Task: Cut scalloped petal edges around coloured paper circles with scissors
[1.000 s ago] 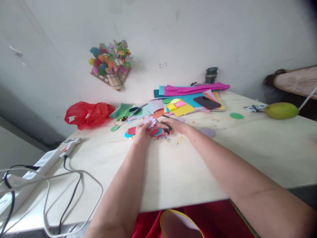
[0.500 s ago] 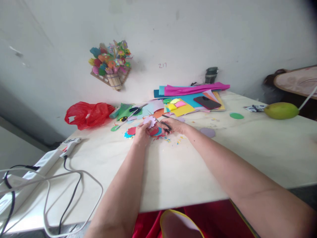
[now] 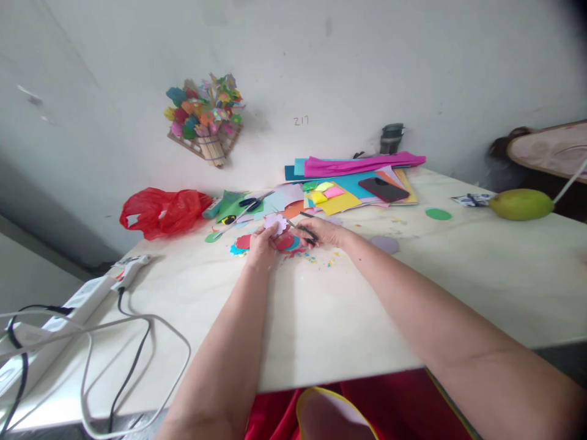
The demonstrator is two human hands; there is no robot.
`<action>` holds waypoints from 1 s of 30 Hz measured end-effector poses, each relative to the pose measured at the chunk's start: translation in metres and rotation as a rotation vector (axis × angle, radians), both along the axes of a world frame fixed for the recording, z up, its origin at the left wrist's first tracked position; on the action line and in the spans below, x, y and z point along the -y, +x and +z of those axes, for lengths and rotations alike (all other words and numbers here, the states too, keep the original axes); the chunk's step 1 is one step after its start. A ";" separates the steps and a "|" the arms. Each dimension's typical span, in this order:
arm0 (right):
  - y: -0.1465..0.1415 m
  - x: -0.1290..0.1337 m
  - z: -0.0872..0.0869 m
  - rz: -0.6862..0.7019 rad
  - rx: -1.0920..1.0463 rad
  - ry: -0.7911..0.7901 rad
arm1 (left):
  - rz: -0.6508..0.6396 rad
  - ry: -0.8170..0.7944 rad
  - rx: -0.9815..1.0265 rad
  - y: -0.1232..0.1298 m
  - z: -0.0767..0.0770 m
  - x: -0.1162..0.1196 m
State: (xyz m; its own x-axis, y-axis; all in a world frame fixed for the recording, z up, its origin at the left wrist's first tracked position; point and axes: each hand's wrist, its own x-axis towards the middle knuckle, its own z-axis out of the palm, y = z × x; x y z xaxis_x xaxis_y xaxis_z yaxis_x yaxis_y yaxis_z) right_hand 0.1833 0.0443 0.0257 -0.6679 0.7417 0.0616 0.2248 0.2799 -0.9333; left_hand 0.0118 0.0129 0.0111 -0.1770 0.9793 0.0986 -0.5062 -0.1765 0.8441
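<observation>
Between the fingers of my left hand [image 3: 263,246] is a lilac paper piece [image 3: 276,225] with a scalloped edge. My right hand [image 3: 317,231] grips a pair of black-handled scissors [image 3: 310,237], its blades pointing up and left beside the lilac piece. Whether the blades touch the paper I cannot tell. Below my hands lie a red paper piece [image 3: 243,242] and a blue scalloped piece [image 3: 236,250], partly covered. Tiny coloured paper scraps [image 3: 331,263] are scattered on the table by my right hand.
Coloured paper sheets [image 3: 348,205], a dark phone [image 3: 383,189] and a second pair of scissors [image 3: 250,202] lie toward the back. A red plastic bag [image 3: 162,211] rests at left. A green disc [image 3: 438,214] and a mango-like fruit [image 3: 521,205] are right; a power strip [image 3: 87,296] is near left.
My left hand and the lilac piece have shifted very slightly left. The scissors stay in my right hand, which has barely moved.
</observation>
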 end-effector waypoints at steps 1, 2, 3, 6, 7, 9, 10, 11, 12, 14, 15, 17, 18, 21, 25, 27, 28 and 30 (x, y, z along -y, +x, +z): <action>0.000 0.000 0.000 -0.001 0.002 -0.003 | -0.001 0.003 -0.003 0.000 0.000 0.000; 0.000 0.000 0.000 -0.003 0.003 -0.006 | -0.004 0.005 -0.005 0.000 0.000 0.000; 0.000 0.000 0.000 -0.004 0.004 -0.009 | -0.005 0.007 -0.006 -0.001 0.000 0.000; 0.000 -0.002 -0.001 -0.007 0.009 -0.016 | -0.004 0.007 -0.004 0.000 0.000 0.000; 0.000 -0.002 -0.002 -0.006 0.010 -0.018 | -0.001 0.005 -0.001 0.000 0.000 0.001; 0.001 -0.003 -0.003 -0.006 0.010 -0.023 | 0.005 0.003 0.008 0.000 0.001 0.001; 0.001 -0.004 -0.003 -0.004 0.009 -0.024 | 0.005 0.002 0.012 0.000 0.001 0.001; 0.001 -0.005 -0.004 -0.002 0.007 -0.025 | 0.005 0.004 0.014 0.000 0.001 0.001; 0.001 -0.005 -0.004 0.001 0.005 -0.025 | 0.003 0.006 0.013 0.000 0.001 0.001; 0.002 -0.005 -0.004 0.004 -0.001 -0.024 | -0.003 0.009 0.007 0.000 0.001 0.000; 0.002 -0.005 -0.004 0.004 -0.004 -0.024 | -0.004 0.010 0.004 0.000 0.000 0.000; 0.003 -0.005 -0.003 0.002 -0.008 -0.024 | -0.001 0.009 0.001 0.000 0.000 0.000; 0.003 -0.004 -0.003 0.002 -0.005 -0.024 | 0.001 0.008 0.001 -0.001 0.000 0.000; 0.004 -0.005 -0.003 0.001 0.012 -0.018 | 0.000 0.014 0.001 -0.001 0.000 0.000; 0.003 -0.008 -0.006 0.015 0.009 -0.005 | -0.007 0.020 -0.011 -0.001 -0.001 0.000; 0.003 -0.010 -0.008 0.019 0.007 -0.004 | -0.008 0.022 -0.019 -0.002 -0.001 0.000; 0.003 -0.011 -0.008 0.021 0.005 -0.003 | -0.008 0.023 -0.020 -0.002 -0.001 0.000; 0.003 -0.012 -0.009 0.025 0.003 -0.004 | -0.007 0.024 -0.019 -0.001 -0.002 0.000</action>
